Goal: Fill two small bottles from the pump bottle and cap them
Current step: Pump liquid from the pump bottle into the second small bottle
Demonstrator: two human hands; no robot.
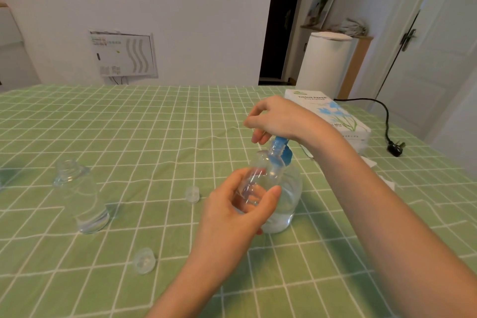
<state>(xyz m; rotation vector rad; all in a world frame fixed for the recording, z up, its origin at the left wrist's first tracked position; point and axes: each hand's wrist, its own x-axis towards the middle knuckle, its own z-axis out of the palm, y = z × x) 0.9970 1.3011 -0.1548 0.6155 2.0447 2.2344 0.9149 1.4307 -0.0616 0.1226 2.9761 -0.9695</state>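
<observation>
My left hand grips a small clear bottle, tilted with its mouth up against the blue pump nozzle. The pump bottle, clear with liquid in its lower part, stands on the table right behind the small bottle. My right hand rests on top of the blue pump head with its fingers loosely curled over it. A second small clear bottle stands uncapped at the left, holding some liquid. Two clear caps lie loose on the cloth, one near the middle and one nearer to me.
A green checked cloth covers the table. A white tissue paper box lies at the back right, with crumpled tissue beside it. A black cable with a plug lies at the right edge. A white bin stands behind the table.
</observation>
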